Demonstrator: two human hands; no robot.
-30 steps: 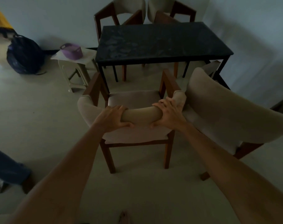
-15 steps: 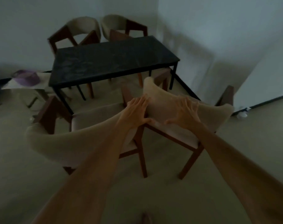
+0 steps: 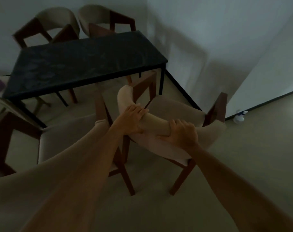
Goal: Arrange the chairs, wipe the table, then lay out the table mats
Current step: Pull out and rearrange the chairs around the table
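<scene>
The right-hand chair [image 3: 160, 124] stands on the floor at the near right corner of the worktop [image 3: 85, 64], angled to it and not yet tucked in. The left hand [image 3: 132, 121] grips the padded backrest top with curled fingers; the right hand [image 3: 181, 133] grips the same rail just beside it.

The neighbouring chair [image 3: 62, 141] stands to the left, touching or nearly touching the held one, its seat partly under the worktop edge. Two far chairs [image 3: 72, 24] stand at the opposite long side.

Progress estimate: chair arrangement is under way. Wiping is not begun; the worktop shows smears. No mats are visible.

Compared with half a second earlier, both hands, then laid flat on the backrest, have closed around it.
</scene>
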